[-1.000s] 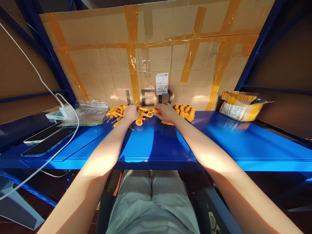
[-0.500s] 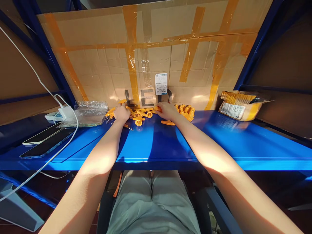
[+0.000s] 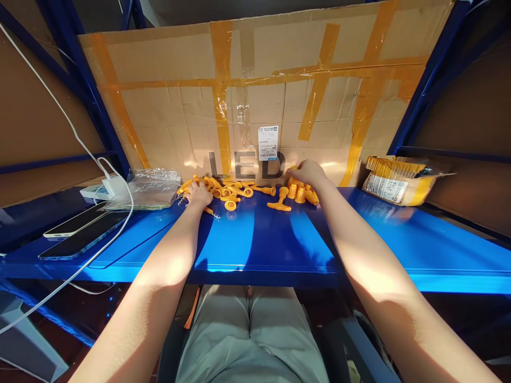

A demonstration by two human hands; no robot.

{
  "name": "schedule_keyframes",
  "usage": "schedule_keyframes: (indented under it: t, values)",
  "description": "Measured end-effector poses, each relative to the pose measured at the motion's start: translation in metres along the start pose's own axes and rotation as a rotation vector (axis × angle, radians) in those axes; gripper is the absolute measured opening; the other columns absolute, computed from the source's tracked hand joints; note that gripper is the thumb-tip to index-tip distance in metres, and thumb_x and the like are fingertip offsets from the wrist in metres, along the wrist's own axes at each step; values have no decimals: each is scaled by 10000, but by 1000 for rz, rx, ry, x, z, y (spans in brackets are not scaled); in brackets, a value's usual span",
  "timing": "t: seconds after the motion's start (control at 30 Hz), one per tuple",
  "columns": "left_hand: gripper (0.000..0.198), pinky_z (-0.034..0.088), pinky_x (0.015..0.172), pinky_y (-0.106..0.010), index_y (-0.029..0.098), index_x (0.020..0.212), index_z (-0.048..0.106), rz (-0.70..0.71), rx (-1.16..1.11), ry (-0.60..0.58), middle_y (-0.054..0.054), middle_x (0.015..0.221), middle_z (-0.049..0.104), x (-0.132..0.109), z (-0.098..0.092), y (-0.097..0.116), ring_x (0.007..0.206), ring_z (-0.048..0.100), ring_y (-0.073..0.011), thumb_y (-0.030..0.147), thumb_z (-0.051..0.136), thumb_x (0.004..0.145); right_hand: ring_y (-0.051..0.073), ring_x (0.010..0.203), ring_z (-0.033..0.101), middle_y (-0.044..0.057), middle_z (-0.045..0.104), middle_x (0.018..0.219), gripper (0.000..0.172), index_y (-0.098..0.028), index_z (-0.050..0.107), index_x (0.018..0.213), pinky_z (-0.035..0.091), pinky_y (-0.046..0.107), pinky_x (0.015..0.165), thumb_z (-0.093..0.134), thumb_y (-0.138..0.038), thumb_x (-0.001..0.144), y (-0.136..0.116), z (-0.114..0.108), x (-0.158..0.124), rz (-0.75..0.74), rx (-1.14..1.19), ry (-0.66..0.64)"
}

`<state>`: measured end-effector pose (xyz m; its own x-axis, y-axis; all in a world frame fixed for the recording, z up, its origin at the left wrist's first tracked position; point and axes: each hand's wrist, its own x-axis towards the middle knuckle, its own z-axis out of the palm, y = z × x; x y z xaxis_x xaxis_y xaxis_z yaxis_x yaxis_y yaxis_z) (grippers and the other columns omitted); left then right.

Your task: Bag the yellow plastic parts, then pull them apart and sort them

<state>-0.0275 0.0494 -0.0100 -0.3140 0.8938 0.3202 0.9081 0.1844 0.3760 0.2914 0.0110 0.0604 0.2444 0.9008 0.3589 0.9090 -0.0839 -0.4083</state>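
Several small orange plastic parts [image 3: 233, 190] lie scattered at the back of a blue shelf [image 3: 259, 239], against a taped cardboard sheet [image 3: 255, 96]. My left hand [image 3: 198, 193] rests curled on the left end of that scatter, fingers closed over parts I cannot make out. My right hand [image 3: 309, 172] sits on top of a tighter cluster of orange parts [image 3: 300, 191] to the right, fingers bent down onto them. One T-shaped orange part [image 3: 280, 202] lies alone in front, between the two hands.
Two phones [image 3: 77, 231] lie at the left with a white charger and cable [image 3: 114, 186]. A clear plastic bag [image 3: 146, 186] lies beside them. A yellow packet [image 3: 393, 178] is at the right. Blue rack posts frame both sides.
Both hands have parted from the middle pile: my left hand slid left, my right hand moved right onto the cluster. The orange parts between them now lie uncovered.
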Motion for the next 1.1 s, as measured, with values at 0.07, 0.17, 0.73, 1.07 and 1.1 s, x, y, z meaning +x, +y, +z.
schedule_keyframes:
  t: [0.07, 0.17, 0.73, 1.07, 1.1]
  values:
    - [482, 376, 1058, -504, 163, 1286, 549, 12, -36, 30, -218, 1426, 424, 1, 1, -2, 1347, 409, -379, 162, 578, 805, 290, 958, 669, 182, 708, 1030, 368, -107, 686, 1049, 502, 342, 742, 633, -400, 834, 4, -1, -1, 22, -35, -31]
    - [422, 399, 1019, -491, 224, 1207, 592, 38, -92, 92, -172, 1366, 457, 3, 3, -5, 1279, 465, -371, 183, 616, 788, 292, 1026, 670, 187, 705, 1090, 385, -110, 681, 1112, 511, 329, 763, 619, -378, 842, 14, 3, -5, 53, -84, -73]
    - [311, 439, 978, -461, 164, 1045, 701, 281, 41, 99, -170, 1198, 651, -7, -8, 21, 1192, 558, -348, 169, 474, 833, 273, 1142, 652, 193, 670, 1227, 463, -158, 627, 1277, 531, 340, 848, 615, -185, 815, 38, 26, -8, 159, -330, -204]
    - [303, 478, 629, -329, 231, 645, 601, 483, -5, -245, -68, 687, 678, -17, 2, 41, 737, 665, -276, 510, 611, 762, 288, 1147, 639, 210, 661, 1197, 444, -129, 621, 1257, 466, 410, 931, 640, -198, 819, 23, 18, -18, 125, -320, -72]
    - [303, 469, 612, -330, 234, 602, 560, 489, -31, -260, -59, 638, 647, -17, 3, 41, 704, 657, -269, 487, 626, 755, 292, 1158, 632, 217, 653, 1213, 434, -118, 613, 1263, 459, 412, 939, 620, -203, 837, 18, 17, -21, 105, -316, -45]
